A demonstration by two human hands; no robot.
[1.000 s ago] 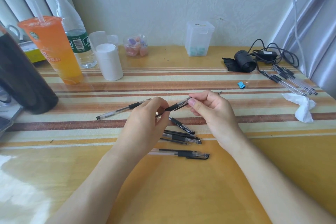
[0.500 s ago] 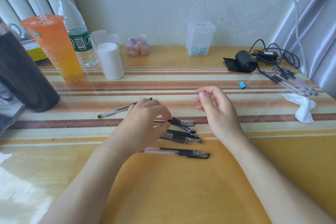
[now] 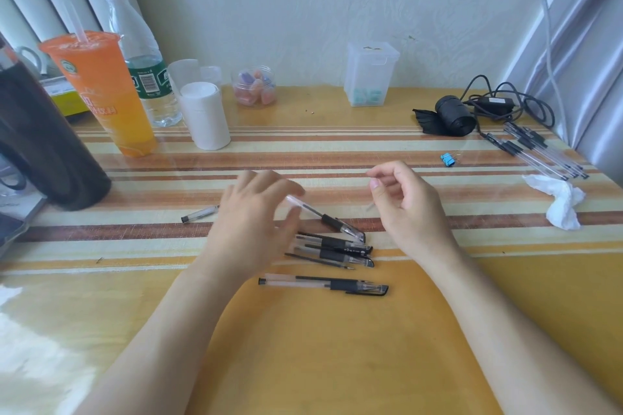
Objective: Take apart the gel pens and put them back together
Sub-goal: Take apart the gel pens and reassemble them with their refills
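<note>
Blurred left hand (image 3: 249,229) spreads its fingers, a gel pen (image 3: 328,221) lying at their tips. Right hand (image 3: 404,205) curls its fingers; whether they pinch anything, I cannot tell.

Five pens (image 3: 323,285) lie in a loose cluster in front of the box (image 3: 371,74), with one bare refill (image 3: 318,261) among them. A bundle (image 3: 539,155) of more pens, right of the box, is too packed to count. Left of the box, one each: orange cup (image 3: 101,91), bottle (image 3: 141,54), white roll (image 3: 204,114), jar (image 3: 254,86). Right of it: one black roll (image 3: 455,114), one clip (image 3: 447,159), one tissue (image 3: 559,202). Two hands: left hand (image 3: 249,229), right hand (image 3: 408,205).
</note>
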